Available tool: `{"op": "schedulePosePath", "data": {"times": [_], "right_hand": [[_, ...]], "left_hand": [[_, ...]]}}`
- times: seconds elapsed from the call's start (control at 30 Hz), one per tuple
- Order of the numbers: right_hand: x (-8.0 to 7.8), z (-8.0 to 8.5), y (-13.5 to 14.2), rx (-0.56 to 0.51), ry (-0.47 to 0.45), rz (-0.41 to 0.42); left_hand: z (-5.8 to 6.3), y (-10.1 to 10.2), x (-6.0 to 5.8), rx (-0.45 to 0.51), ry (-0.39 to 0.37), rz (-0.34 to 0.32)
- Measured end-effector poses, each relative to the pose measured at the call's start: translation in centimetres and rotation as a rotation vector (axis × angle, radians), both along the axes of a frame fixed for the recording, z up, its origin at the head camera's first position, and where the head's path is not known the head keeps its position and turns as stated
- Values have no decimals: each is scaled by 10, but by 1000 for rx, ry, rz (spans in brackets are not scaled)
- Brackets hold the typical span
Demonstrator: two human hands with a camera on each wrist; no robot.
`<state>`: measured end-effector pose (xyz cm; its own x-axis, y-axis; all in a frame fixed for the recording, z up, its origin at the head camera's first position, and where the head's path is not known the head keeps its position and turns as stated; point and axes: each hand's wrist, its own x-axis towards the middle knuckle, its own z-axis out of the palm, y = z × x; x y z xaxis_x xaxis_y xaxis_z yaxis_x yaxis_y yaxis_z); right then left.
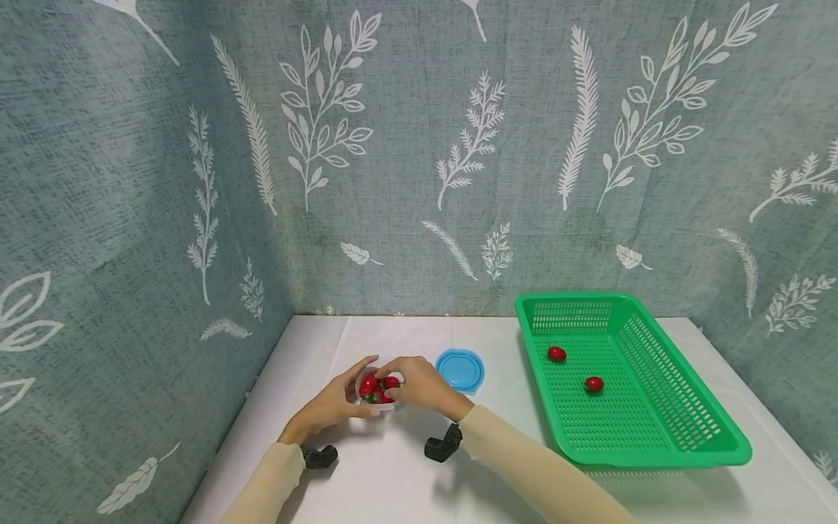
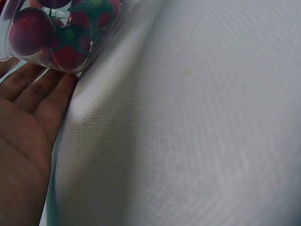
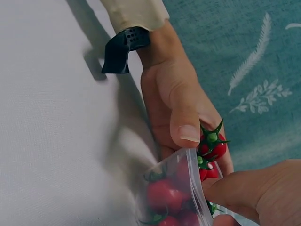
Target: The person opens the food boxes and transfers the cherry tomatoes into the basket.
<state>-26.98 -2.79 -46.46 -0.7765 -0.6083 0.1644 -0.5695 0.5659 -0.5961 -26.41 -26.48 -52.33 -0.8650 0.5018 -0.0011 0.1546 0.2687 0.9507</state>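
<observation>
My left hand [image 1: 327,405] holds a small clear plastic container [image 1: 386,407] on the white table, thumb on the near side and fingers round the far side. Red cherry tomatoes [image 3: 164,195] with green stems fill it, visible through its wall in both wrist views. From the right, my right hand [image 1: 422,383] reaches over the opening and pinches a cherry tomato [image 1: 390,382] among the others. In the right wrist view, the right thumb [image 3: 225,190] lies just inside the container's rim [image 3: 194,174]. A stemmed tomato [image 3: 213,145] shows beside the left thumb.
A blue plastic lid [image 1: 460,370] lies on the table [image 1: 393,484] behind my right wrist. At the right stands a green slotted basket [image 1: 644,458] with two tomatoes, one farther back [image 1: 556,354], one nearer the middle [image 1: 593,384]. Patterned cloth [image 1: 406,262] hangs behind and at the left.
</observation>
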Motion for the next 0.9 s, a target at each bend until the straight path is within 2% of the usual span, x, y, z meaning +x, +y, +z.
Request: {"op": "schedulePosePath", "data": {"times": [0.47,0.7,0.9], "right_hand": [[-2,-3,-5,59,43,68],[-2,-4,-7,41,49,105],[0,-2,-9,40,48,90]], "left_hand": [[2,0,1,-6,-12,-4],[2,0,2,-9,-3,-7],[2,0,2,16,-8,-9]]}}
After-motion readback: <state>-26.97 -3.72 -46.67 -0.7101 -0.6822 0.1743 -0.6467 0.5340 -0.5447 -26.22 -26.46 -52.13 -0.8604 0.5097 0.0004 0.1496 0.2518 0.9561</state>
